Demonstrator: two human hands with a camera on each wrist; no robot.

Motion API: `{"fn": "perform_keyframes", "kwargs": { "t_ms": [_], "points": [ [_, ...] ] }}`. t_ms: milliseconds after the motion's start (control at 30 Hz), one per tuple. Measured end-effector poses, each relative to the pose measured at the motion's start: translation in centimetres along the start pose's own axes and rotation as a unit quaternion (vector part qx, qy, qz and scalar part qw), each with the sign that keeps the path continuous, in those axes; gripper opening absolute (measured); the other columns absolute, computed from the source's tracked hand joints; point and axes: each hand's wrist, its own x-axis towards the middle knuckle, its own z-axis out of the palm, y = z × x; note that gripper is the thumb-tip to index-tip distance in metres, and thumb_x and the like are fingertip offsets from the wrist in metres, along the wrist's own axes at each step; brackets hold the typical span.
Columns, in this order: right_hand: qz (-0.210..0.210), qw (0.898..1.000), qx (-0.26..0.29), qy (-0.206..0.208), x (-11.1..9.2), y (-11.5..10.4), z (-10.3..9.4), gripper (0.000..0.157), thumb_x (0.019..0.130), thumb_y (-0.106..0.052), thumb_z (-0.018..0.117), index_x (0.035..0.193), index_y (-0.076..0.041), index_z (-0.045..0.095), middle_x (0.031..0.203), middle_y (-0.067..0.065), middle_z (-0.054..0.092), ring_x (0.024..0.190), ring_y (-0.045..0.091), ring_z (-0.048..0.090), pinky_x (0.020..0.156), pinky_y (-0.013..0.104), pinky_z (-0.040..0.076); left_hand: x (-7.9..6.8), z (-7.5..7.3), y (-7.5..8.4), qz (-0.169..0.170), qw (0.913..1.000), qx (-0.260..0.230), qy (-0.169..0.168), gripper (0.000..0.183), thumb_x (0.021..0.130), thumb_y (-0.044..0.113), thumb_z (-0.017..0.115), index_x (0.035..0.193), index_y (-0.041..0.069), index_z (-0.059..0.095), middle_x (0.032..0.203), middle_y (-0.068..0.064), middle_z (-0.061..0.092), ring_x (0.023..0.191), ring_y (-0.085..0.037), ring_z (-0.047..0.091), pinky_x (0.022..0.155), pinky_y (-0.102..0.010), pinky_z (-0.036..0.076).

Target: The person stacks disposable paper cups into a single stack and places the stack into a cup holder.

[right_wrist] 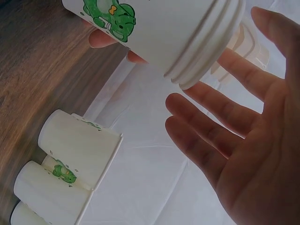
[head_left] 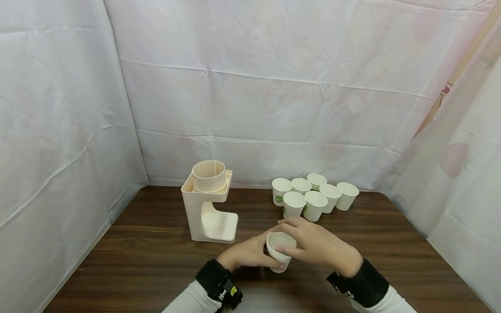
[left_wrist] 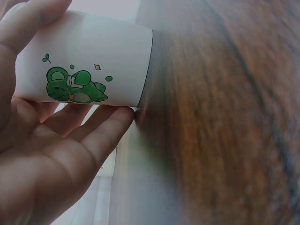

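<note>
Low and just right of centre in the head view, a nested stack of paper cups (head_left: 278, 240) is held at the wood-grain surface (head_left: 137, 261); whether its base touches is unclear. The left hand (head_left: 250, 253) has its grip clamped round the wall; the right hand (head_left: 317, 245) has its grip apart, fingers at the rim. The long axis runs roughly upright — wide mouth up, narrow base down. The stack should handle as light and smooth, its thin walls easily dented — best held round the side, below the rolled rims. Left of centre, a cream stand (head_left: 192, 213); farther, right of centre, seven upright cups (head_left: 315, 199).
</note>
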Motion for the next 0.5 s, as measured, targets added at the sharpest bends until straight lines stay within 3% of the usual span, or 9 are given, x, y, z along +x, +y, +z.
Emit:
{"fn": "perform_keyframes", "kwargs": {
  "t_ms": [300, 500],
  "points": [
    [-0.021, 0.999, -0.011, 0.032, 0.2, 0.5, 0.0, 0.035, 0.1, -0.046, 0.06, 0.124, -0.021, 0.067, 0.122, -0.005, 0.06, 0.112, 0.013, 0.058, 0.086, 0.036, 0.053, -0.3, 0.1, 0.2, -0.011, 0.9993, 0.028, 0.023, 0.078, 0.081, 0.02, 0.086, 0.145, 0.024, 0.041, 0.117, 0.009, 0.06, 0.106, -0.008, 0.059, 0.092, -0.029, 0.045],
    [-0.011, 0.997, -0.028, 0.069, 0.4, 1.6, 0.0, 0.031, 0.098, -0.039, 0.066, 0.122, -0.019, 0.067, 0.118, -0.006, 0.062, 0.106, 0.012, 0.059, 0.08, 0.035, 0.053, -0.2, 0.2, 0.1, -0.023, 0.9986, 0.038, 0.028, 0.076, 0.08, 0.023, 0.086, 0.143, 0.022, 0.043, 0.116, 0.012, 0.062, 0.108, -0.007, 0.059, 0.095, -0.029, 0.044]
  ]
}}
